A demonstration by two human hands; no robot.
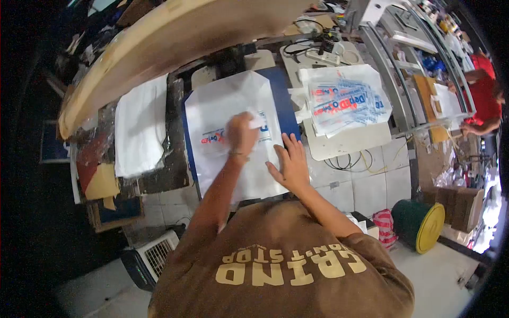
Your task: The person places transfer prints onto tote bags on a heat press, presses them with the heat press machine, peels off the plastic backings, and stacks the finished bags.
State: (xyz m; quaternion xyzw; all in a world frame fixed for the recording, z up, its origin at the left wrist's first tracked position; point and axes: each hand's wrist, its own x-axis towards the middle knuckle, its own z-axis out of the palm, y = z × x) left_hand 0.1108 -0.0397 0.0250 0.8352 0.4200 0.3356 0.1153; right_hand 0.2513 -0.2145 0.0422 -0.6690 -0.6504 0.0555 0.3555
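Observation:
A large white sheet [233, 98] with blue and red printing lies over a dark blue board [282, 100] in front of me. My left hand [241, 133] is closed over the printed middle of the sheet and smeared by motion. A small white wad [256, 123], perhaps cloth or paper, shows at its fingers. My right hand [292, 164] lies flat with fingers spread on the sheet's lower right edge. Beneath my left hand, part of the lettering is hidden.
A stack of white printed sheets [344, 103] lies on a pale board at right. White folded material [140, 127] is at left. A curved wooden beam [159, 47] crosses above. A green drum [416, 222] stands lower right. Another person in red [482, 98] is at far right.

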